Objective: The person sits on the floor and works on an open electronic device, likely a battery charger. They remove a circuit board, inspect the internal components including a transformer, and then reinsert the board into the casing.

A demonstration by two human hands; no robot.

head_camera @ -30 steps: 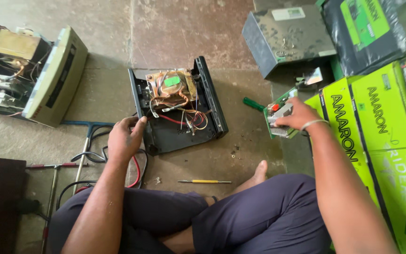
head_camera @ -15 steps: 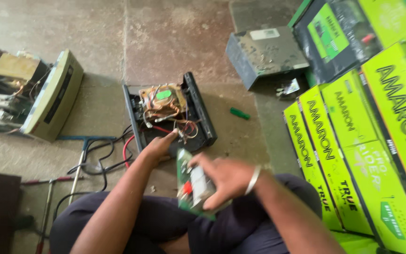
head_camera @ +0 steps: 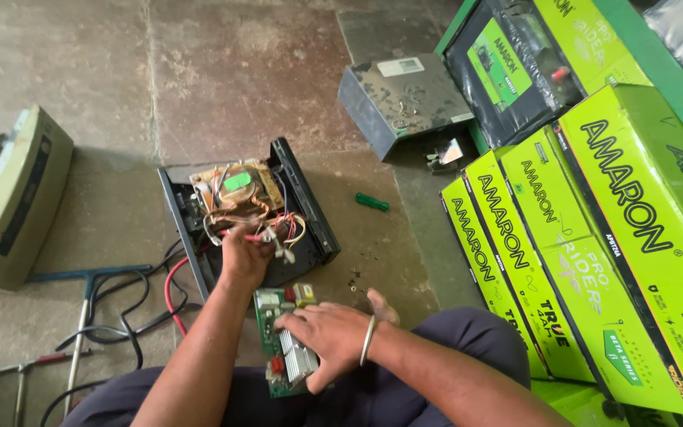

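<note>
- Since a second ago, the right hand (head_camera: pixel 322 332) has come back from beside the green cartons (head_camera: pixel 594 261) on the right, bringing a green circuit board (head_camera: pixel 282 344) that now rests over the lap, while the left hand (head_camera: pixel 243 257) has moved from the near edge of the open black chassis (head_camera: pixel 310 213) into its wiring.
- Right grip: palm and fingers are pressed flat on top of the board, covering its finned metal heat sink, apparently to steady it; whether the fingers curl under the edge cannot be told.
- Left grip: fingers are closed in a pinch on the red and white wires (head_camera: pixel 274 233) by the wound transformer (head_camera: pixel 235 190), seemingly to hold them clear of the case.
- Board and chassis lie close together, the board just nearer the body, so the held wires could reach it.
- On the floor, a green-handled screwdriver (head_camera: pixel 371 202) lies right of the chassis, a grey metal cover (head_camera: pixel 401 99) beyond it, and red and black cables (head_camera: pixel 148 304) to the left.
</note>
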